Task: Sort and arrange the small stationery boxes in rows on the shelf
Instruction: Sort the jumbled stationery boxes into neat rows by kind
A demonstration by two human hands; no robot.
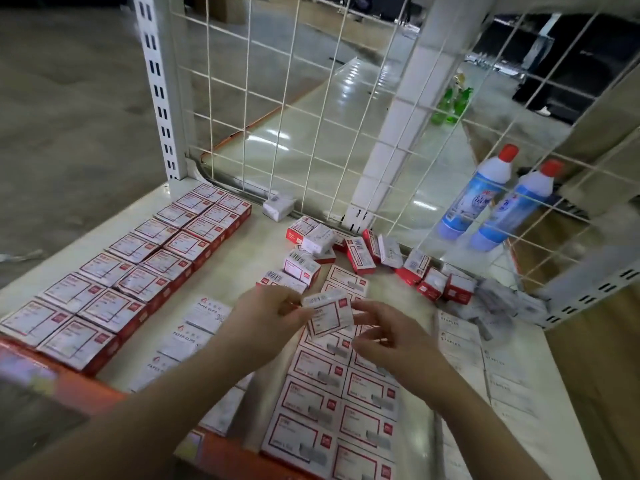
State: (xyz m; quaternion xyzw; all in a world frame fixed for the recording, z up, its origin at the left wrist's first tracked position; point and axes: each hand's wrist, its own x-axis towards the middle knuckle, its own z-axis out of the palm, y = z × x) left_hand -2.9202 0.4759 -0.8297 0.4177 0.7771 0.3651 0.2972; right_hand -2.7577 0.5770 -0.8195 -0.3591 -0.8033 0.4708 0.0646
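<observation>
Over the near double row of red-and-white boxes (pixel 343 403) on the shelf (pixel 239 268), the left hand (pixel 266 317) pinches one small box (pixel 329 315) by its left edge; the right hand (pixel 384 334) hovers just beside it, fingers loosely curled, holding nothing. Farther back, a loose heap of boxes (pixel 360 254) lies before the wire grid (pixel 311 98).

Stockroom: wire-backed shelf (pixel 242 258), concrete floor (pixel 69 98)
</observation>
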